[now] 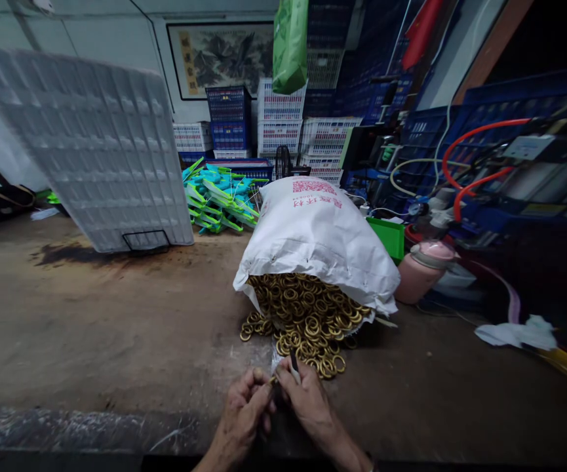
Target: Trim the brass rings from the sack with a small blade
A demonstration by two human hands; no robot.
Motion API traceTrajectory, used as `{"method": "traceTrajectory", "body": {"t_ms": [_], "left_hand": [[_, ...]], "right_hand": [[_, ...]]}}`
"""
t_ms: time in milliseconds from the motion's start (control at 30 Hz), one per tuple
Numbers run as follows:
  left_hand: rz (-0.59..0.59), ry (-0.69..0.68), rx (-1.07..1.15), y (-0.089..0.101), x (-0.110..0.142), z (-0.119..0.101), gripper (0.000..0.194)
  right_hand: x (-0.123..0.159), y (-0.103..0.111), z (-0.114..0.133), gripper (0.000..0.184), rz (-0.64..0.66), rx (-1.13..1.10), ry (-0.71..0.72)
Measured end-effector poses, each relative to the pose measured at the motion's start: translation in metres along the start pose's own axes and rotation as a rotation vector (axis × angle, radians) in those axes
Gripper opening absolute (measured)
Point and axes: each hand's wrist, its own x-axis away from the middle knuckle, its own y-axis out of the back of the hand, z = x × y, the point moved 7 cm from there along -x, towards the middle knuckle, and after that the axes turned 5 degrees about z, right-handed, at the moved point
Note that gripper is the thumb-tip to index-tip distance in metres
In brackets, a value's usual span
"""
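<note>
Head view, from my remote seat: left hand point(246, 408) pinches a small brass-coloured piece point(273, 380), likely a ring; right hand point(309, 398) grips a thin dark-tipped tool point(294, 364), type unclear to me. Both sit close together, just in front of brass rings point(310, 314) heaped in the open mouth of a white sack point(312, 229) and loose on the desk point(116, 341). Risks I'd flag: tool slips and nicks the left hand; weak pinch drops the piece; bumped sack sheds more rings.
</note>
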Motion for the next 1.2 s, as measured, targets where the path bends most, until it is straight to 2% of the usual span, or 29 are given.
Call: {"method": "traceTrajectory", "body": {"t_ms": [133, 233, 367, 433, 567, 733, 867, 967, 1033, 1200], "left_hand": [[0.043, 0.027, 0.037, -0.003, 0.001, 0.001, 0.042], [0.032, 0.042, 0.070, -0.001, 0.002, -0.001, 0.040], [0.006, 0.039, 0.083, 0.002, 0.003, -0.004, 0.044], [-0.005, 0.039, 0.090, 0.004, 0.003, -0.004, 0.045], [-0.029, -0.001, 0.056, 0.007, 0.001, -0.005, 0.043], [-0.055, -0.056, -0.019, 0.007, 0.006, -0.010, 0.043], [-0.057, -0.034, -0.048, 0.003, 0.016, -0.014, 0.043], [-0.011, 0.000, 0.042, 0.003, 0.017, -0.010, 0.042], [-0.008, 0.039, 0.143, 0.009, 0.015, -0.005, 0.044], [-0.179, 0.015, 0.333, 0.043, 0.013, -0.004, 0.047]], "right_hand": [[0.000, 0.001, 0.011, 0.026, -0.031, 0.072, 0.082], [-0.001, 0.001, 0.011, 0.026, -0.037, 0.148, 0.104], [0.003, -0.001, 0.006, 0.017, -0.046, 0.391, 0.161], [0.006, -0.006, 0.004, 0.022, 0.002, 0.543, 0.171], [0.012, -0.015, 0.003, 0.040, 0.070, 0.725, 0.148], [0.010, -0.017, -0.001, 0.047, 0.080, 0.837, 0.087], [0.003, -0.011, -0.010, 0.043, 0.023, 0.934, -0.006], [0.000, -0.011, -0.003, 0.036, -0.005, 0.943, 0.015], [-0.001, -0.015, 0.010, 0.035, -0.008, 0.937, 0.068], [-0.015, -0.027, 0.040, 0.047, -0.005, 1.027, 0.147]]}}
